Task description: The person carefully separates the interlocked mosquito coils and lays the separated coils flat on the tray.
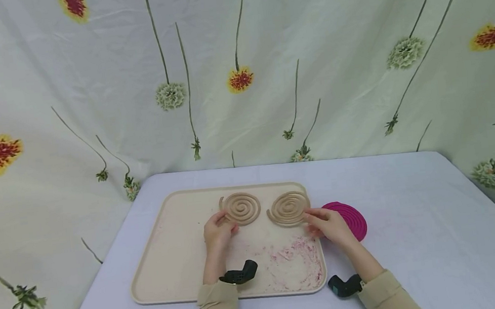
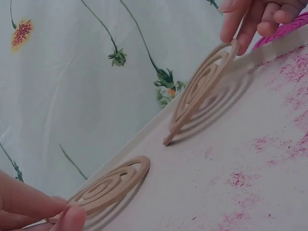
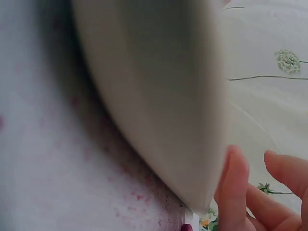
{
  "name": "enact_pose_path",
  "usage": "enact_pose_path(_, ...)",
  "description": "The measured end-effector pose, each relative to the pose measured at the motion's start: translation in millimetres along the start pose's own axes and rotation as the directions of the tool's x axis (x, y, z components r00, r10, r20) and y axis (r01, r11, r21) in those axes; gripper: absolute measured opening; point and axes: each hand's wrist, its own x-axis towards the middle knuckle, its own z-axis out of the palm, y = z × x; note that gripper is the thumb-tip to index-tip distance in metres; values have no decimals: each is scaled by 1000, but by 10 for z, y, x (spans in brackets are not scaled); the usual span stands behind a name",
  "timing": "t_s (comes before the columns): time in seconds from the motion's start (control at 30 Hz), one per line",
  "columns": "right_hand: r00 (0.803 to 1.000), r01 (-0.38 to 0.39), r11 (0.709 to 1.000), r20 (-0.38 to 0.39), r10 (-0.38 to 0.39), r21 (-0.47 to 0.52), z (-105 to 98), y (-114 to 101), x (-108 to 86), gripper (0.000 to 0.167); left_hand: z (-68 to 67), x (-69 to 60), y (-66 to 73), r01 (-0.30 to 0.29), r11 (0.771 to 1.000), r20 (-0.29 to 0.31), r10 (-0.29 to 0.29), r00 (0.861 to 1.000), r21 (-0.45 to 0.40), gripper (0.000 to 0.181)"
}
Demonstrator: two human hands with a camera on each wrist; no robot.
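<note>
On the left, a tan spiral incense coil [image 1: 241,206] is pinched at its near-left edge between the thumb and fingers of my left hand [image 1: 217,234]. My right hand [image 1: 329,224] pinches a second tan incense coil [image 1: 289,208] by its right edge. In the left wrist view this second coil [image 2: 204,91] tilts, its right side raised and its shadow falling on the tray [image 1: 182,264]. The left coil [image 2: 113,187] also slants there, with a shadow beneath it. Partly behind the right hand, a magenta coil [image 1: 353,221] lies on the table past the tray's right edge.
Magenta powder [image 1: 294,264] is scattered over the tray's near-right area. The tray has a raised rim [image 1: 233,186] and sits on a white-covered table [image 1: 422,236]. Behind hangs a flowered cloth [image 1: 347,102]. A blurred pale surface fills much of the right wrist view.
</note>
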Motion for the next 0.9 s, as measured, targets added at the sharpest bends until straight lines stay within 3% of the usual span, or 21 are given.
enact_pose_path(0.13, 995, 12, 1000, 96, -14, 20, 4, -6, -18, 44, -11, 4, 4, 22, 1000, 12, -22, 1000, -12, 51)
enact_pose_path(0.27, 979, 23, 998, 203, -34, 55, -14, -14, -33, 53, -8, -7, 22, 43, 999, 22, -43, 999, -2, 52)
enact_pose_path(0.43, 962, -8, 998, 272, -10, 67, -47, -64, -70, 62, 22, -36, 61, 35, 999, 25, -35, 999, -1, 48)
enact_pose_path(0.6, 972, -16, 995, 235, -6, 94, -156, -111, -65, 63, 109, -75, 127, -27, 998, 6, 27, 1000, -59, 42)
enact_pose_path(0.77, 983, 53, 992, 170, -72, 112, -371, -92, -16, 66, 316, -180, 230, -107, 986, -10, 107, 994, -130, 35)
enact_pose_path(0.9, 989, 119, 988, 78, -127, 103, -595, 178, 160, 74, 552, -303, 273, -182, 961, 62, 198, 978, -207, 28)
